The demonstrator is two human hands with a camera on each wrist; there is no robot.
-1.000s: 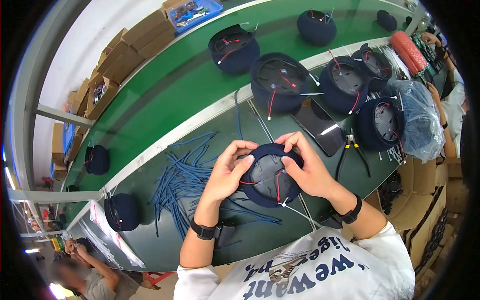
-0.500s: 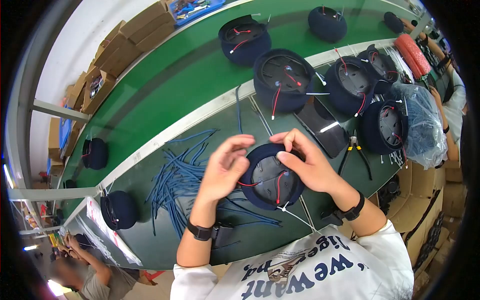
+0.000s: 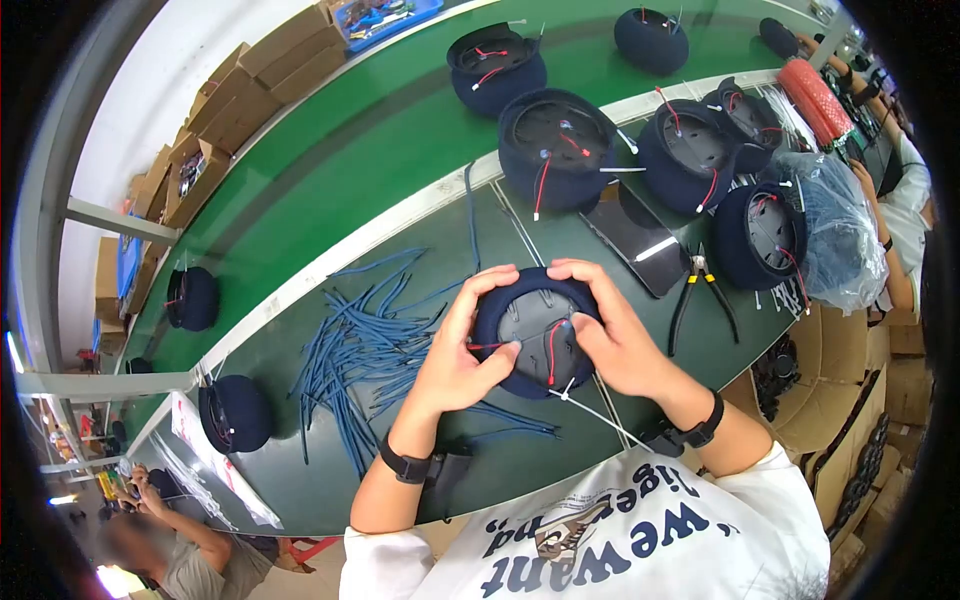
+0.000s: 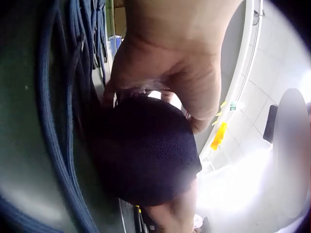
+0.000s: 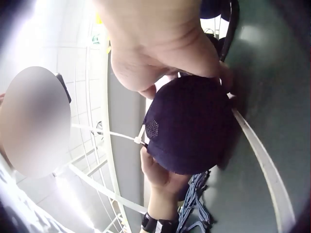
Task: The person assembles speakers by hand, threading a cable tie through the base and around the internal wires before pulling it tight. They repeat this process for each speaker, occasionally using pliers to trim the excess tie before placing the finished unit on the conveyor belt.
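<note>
A round shell (image 3: 527, 345) covered in navy cloth, with a dark plastic base facing up, is between both hands in the head view. Red wires (image 3: 552, 362) cross its base, and a white cable tie (image 3: 600, 425) trails from its near rim. My left hand (image 3: 465, 355) grips the left side, fingers round the cloth edge and thumb over the base. On the opposite side my right hand (image 3: 622, 345) holds it likewise, thumb pressed inside the rim. Both wrist views show the cloth side (image 4: 146, 150), with the base hidden.
Blue cords (image 3: 350, 360) lie in a heap to the left. Pliers (image 3: 700, 295) and a black phone-like slab (image 3: 635, 240) lie to the right. Several similar shells (image 3: 555, 185) stand beyond, near a plastic bag (image 3: 845, 235). A green belt (image 3: 330, 200) runs behind.
Half a second ago the left fingers were lifted off the shell's rim; now they wrap its left side again with the thumb on the base. The right hand has kept its hold.
</note>
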